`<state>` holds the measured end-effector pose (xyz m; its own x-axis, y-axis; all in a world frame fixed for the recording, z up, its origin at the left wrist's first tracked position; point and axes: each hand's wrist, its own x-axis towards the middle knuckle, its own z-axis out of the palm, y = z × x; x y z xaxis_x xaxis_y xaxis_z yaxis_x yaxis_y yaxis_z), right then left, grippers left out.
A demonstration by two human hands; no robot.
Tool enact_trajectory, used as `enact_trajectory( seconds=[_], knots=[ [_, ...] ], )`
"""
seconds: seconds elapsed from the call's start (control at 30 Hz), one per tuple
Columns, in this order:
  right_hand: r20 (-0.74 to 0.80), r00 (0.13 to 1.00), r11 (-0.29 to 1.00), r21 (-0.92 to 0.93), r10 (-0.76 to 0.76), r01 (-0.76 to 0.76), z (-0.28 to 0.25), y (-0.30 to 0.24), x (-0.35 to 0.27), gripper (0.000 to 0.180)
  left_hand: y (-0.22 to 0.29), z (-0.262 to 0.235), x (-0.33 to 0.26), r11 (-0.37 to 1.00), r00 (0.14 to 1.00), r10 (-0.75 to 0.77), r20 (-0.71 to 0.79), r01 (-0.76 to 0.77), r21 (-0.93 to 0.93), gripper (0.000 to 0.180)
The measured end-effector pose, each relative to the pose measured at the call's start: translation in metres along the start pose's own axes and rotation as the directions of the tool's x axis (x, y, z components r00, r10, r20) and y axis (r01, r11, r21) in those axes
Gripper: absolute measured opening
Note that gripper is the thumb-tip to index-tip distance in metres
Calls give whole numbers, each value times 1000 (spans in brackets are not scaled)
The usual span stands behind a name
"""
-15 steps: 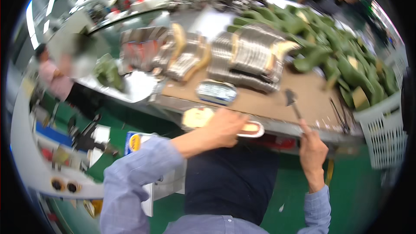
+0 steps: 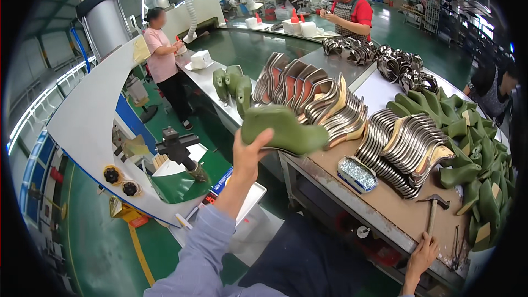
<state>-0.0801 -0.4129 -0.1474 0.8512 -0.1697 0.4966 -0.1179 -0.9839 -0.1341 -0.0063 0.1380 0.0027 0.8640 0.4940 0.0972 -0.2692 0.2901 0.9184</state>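
My left hand (image 2: 248,151) is raised in front of me and grips the heel end of a green plastic shoe last (image 2: 283,128), held sideways above the near left corner of the workbench (image 2: 379,201). My right hand (image 2: 422,254) rests on the bench's front edge, fingers curled over it, holding nothing. A hammer (image 2: 432,212) lies on the bench just above that hand. A small shiny oval tin (image 2: 356,174) sits between the two hands.
Rows of stacked insoles (image 2: 404,151) and more insoles (image 2: 308,96) cover the bench; a heap of green lasts (image 2: 473,148) lies at right. A white machine (image 2: 104,148) stands left. Two people work at a conveyor (image 2: 247,44) behind; another person sits far right.
My left hand has lifted from the bench edge and now holds a green last up in the air. My right hand stays on the front edge. The view has swung left.
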Motion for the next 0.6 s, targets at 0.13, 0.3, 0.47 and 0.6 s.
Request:
enact_trajectory(
  seconds=[0.13,0.3,0.47,0.6],
  knots=[
    [-5,1000,999,41,4,-4,12,-16,2,21,-93,-59,23,977,846,211,-489,-196,82,58],
    [9,999,998,-50,33,-33,-5,-21,5,14,-145,-39,34,726,790,503,-350,-167,667,59],
    [-26,989,957,-257,-145,133,1,-24,18,17,-188,-86,59,684,851,523,-38,-393,615,47],
    [-66,997,998,-62,-33,29,-4,-25,28,19,-199,-88,62,743,878,440,-188,-238,626,58]
  ],
)
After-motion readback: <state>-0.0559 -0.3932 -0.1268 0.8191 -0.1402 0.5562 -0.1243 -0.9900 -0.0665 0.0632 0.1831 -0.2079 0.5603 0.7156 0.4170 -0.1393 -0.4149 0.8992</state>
